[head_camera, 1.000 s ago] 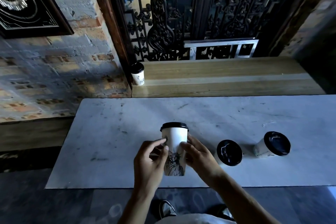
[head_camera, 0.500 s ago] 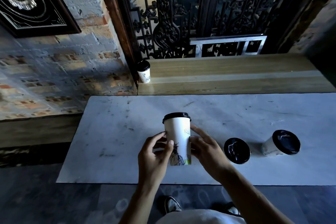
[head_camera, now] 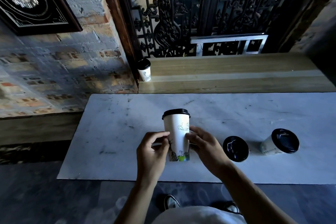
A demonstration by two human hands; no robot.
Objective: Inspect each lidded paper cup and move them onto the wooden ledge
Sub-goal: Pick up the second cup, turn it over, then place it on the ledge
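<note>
A tall white paper cup (head_camera: 177, 132) with a black lid and printed drawings is held upright above the white marble table (head_camera: 112, 132). My left hand (head_camera: 151, 151) pinches its left side and my right hand (head_camera: 203, 145) grips its right side. Two more black-lidded cups stand on the table to the right, one close (head_camera: 235, 148) and one farther right (head_camera: 281, 142). Another lidded cup (head_camera: 144, 70) stands at the left end of the wooden ledge (head_camera: 236, 74).
A dark carved screen (head_camera: 200, 14) and a metal frame (head_camera: 229, 44) rise behind the ledge. A brick wall with a framed picture (head_camera: 31, 0) is at the left. My shoes (head_camera: 171, 202) show on the dark floor below the table edge.
The held cup has been turned between my fingers, so a different part of the print faces me. The view has drifted slightly; the other cups have not moved.
</note>
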